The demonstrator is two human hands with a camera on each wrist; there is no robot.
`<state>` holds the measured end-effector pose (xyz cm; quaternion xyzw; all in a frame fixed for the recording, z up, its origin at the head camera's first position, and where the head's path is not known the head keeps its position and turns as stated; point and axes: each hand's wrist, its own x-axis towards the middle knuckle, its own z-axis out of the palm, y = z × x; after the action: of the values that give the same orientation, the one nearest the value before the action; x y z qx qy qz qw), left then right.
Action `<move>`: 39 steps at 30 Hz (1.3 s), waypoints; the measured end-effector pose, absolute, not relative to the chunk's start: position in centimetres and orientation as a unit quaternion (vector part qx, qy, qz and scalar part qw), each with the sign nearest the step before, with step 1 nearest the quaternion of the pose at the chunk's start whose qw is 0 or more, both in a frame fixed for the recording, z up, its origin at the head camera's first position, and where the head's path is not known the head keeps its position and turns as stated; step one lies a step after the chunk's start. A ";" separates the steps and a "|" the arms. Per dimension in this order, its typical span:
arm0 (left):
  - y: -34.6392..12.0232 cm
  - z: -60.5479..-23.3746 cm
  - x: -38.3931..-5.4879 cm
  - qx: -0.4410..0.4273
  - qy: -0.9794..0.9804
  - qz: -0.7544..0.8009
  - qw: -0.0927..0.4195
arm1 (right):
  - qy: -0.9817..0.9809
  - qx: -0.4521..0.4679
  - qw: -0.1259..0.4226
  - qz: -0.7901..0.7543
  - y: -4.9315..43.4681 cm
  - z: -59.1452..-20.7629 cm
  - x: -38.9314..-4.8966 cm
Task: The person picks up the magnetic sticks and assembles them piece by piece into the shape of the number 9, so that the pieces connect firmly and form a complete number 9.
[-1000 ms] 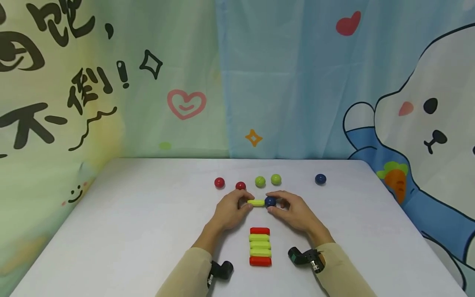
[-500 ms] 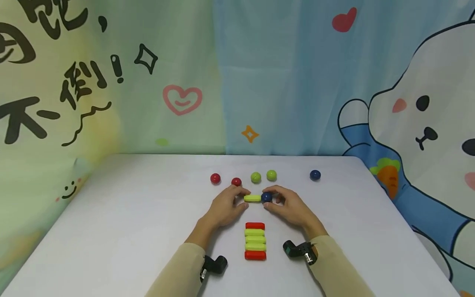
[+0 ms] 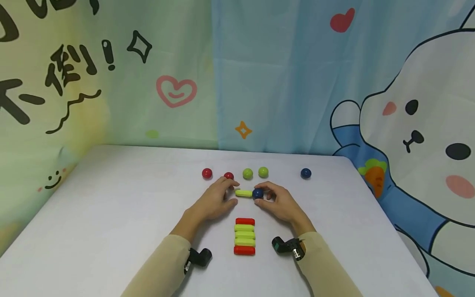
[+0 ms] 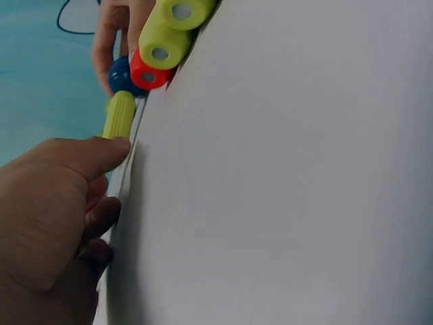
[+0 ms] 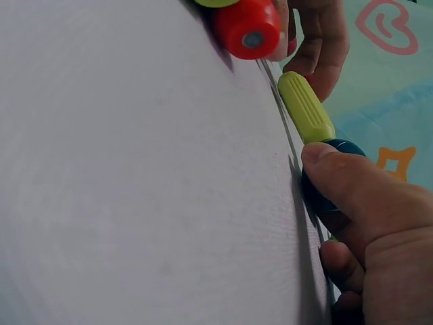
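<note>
My right hand (image 3: 280, 202) pinches a dark blue ball (image 3: 257, 193) between thumb and fingers. A yellow-green ribbed stick (image 3: 243, 193) is joined to the ball's left side, its free end plain in the right wrist view. Around that end my left hand (image 3: 213, 200) stands with thumb and forefinger spread apart, above and below the stick and holding nothing. In the right wrist view the right thumb (image 5: 338, 172) lies on the blue ball (image 5: 348, 147).
Nearer the person lies a row of sticks: a red one (image 3: 245, 221), several yellow-green ones (image 3: 244, 235), another red one (image 3: 244, 250). Behind the hands sit two red balls (image 3: 207, 173), two green balls (image 3: 248, 173) and a second blue ball (image 3: 306, 173) on the white table (image 3: 122, 214).
My left thumb and forefinger have spread away from the stick's end. The right hand keeps its pinch on the blue ball. The head view has shifted, moving the scene leftward.
</note>
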<state>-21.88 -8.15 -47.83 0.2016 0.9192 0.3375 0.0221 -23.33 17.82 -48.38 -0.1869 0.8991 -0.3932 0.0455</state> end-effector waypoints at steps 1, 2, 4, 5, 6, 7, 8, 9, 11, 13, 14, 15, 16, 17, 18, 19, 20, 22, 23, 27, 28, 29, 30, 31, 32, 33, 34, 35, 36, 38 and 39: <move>-8.2 -47.7 -21.9 0.201 0.919 0.338 0.022 | 0.899 -0.188 0.046 -0.393 17.9 -48.4 -23.3; -8.2 -47.6 -21.9 0.200 0.921 0.334 0.021 | 0.898 -0.187 0.047 -0.394 17.9 -48.4 -23.3; -8.4 -47.3 -22.0 0.198 0.925 0.325 0.020 | 0.900 -0.184 0.048 -0.393 18.0 -48.4 -23.4; -8.4 -47.1 -21.9 0.198 0.927 0.319 0.019 | 0.901 -0.182 0.049 -0.391 18.0 -48.4 -23.4; -8.5 -47.0 -21.9 0.199 0.929 0.310 0.017 | 0.902 -0.180 0.051 -0.389 18.0 -48.4 -23.5; -8.6 -46.9 -22.0 0.201 0.933 0.299 0.012 | 0.903 -0.179 0.051 -0.387 18.1 -48.4 -23.5; -8.7 -46.8 -22.0 0.202 0.935 0.290 0.007 | 0.903 -0.180 0.051 -0.386 18.1 -48.4 -23.6; -8.8 -46.6 -21.9 0.205 0.936 0.285 0.000 | 0.903 -0.181 0.050 -0.385 18.1 -48.3 -23.6; -9.0 -46.3 -21.9 0.208 0.938 0.278 -0.017 | 0.902 -0.185 0.048 -0.387 18.1 -48.2 -23.7; -9.1 -46.1 -21.9 0.212 0.938 0.271 -0.034 | 0.901 -0.188 0.046 -0.388 18.1 -48.1 -23.7; -9.1 -46.0 -22.0 0.215 0.937 0.271 -0.041 | 0.901 -0.188 0.047 -0.389 18.1 -48.0 -23.7; -9.1 -45.9 -22.0 0.218 0.937 0.270 -0.047 | 0.901 -0.187 0.047 -0.389 18.1 -48.0 -23.7; -9.1 -45.8 -22.1 0.220 0.936 0.268 -0.052 | 0.901 -0.187 0.048 -0.390 18.2 -47.9 -23.6; -9.1 -45.8 -22.2 0.221 0.936 0.267 -0.057 | 0.900 -0.186 0.049 -0.391 18.2 -47.9 -23.6; -9.1 -45.8 -22.3 0.221 0.937 0.264 -0.062 | 0.900 -0.186 0.051 -0.391 18.2 -47.9 -23.5; -9.1 -45.7 -22.4 0.222 0.937 0.261 -0.067 | 0.899 -0.185 0.053 -0.393 18.2 -47.9 -23.5; -9.1 -45.7 -22.5 0.222 0.937 0.259 -0.073 | 0.898 -0.185 0.054 -0.395 18.2 -47.9 -23.5; -9.1 -45.8 -22.6 0.220 0.939 0.250 -0.086 | 0.897 -0.184 0.057 -0.398 18.2 -47.9 -23.4; -9.1 -45.8 -22.7 0.218 0.940 0.244 -0.094 | 0.897 -0.183 0.058 -0.399 18.2 -47.9 -23.4; -8.9 -46.0 -23.2 0.210 0.941 0.237 -0.119 | 0.899 -0.179 0.058 -0.396 18.3 -48.0 -23.4; -8.8 -46.1 -23.3 0.207 0.942 0.236 -0.120 | 0.900 -0.179 0.057 -0.394 18.4 -48.0 -23.4; -8.6 -46.1 -23.5 0.204 0.942 0.238 -0.119 | 0.900 -0.179 0.057 -0.393 18.5 -48.0 -23.5; -8.4 -46.0 -23.6 0.202 0.943 0.237 -0.117 | 0.901 -0.178 0.056 -0.392 18.7 -48.0 -23.5; -8.2 -46.0 -23.8 0.199 0.945 0.236 -0.113 | 0.901 -0.178 0.055 -0.392 18.8 -48.0 -23.5; -8.0 -46.0 -23.9 0.196 0.946 0.234 -0.110 | 0.900 -0.180 0.054 -0.393 18.8 -48.0 -23.5; -7.9 -45.9 -24.1 0.193 0.948 0.232 -0.105 | 0.900 -0.181 0.054 -0.394 18.9 -48.0 -23.5; -7.9 -45.8 -24.2 0.190 0.950 0.228 -0.100 | 0.899 -0.181 0.055 -0.395 18.8 -47.9 -23.5; -7.9 -45.7 -24.3 0.186 0.952 0.226 -0.093 | 0.898 -0.181 0.056 -0.397 18.7 -47.9 -23.5; -8.0 -45.5 -24.3 0.182 0.954 0.223 -0.087 | 0.897 -0.183 0.056 -0.400 18.6 -48.0 -23.4; -8.5 -45.2 -24.5 0.173 0.958 0.217 -0.071 | 0.893 -0.187 0.058 -0.406 18.3 -48.0 -23.4; -8.7 -45.0 -24.6 0.169 0.960 0.214 -0.063 | 0.891 -0.188 0.059 -0.409 18.1 -48.0 -23.4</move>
<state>-24.59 -8.71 -44.96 0.1692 0.9601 0.2137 -0.0628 -23.38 18.14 -48.04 -0.1878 0.8912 -0.4087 0.0594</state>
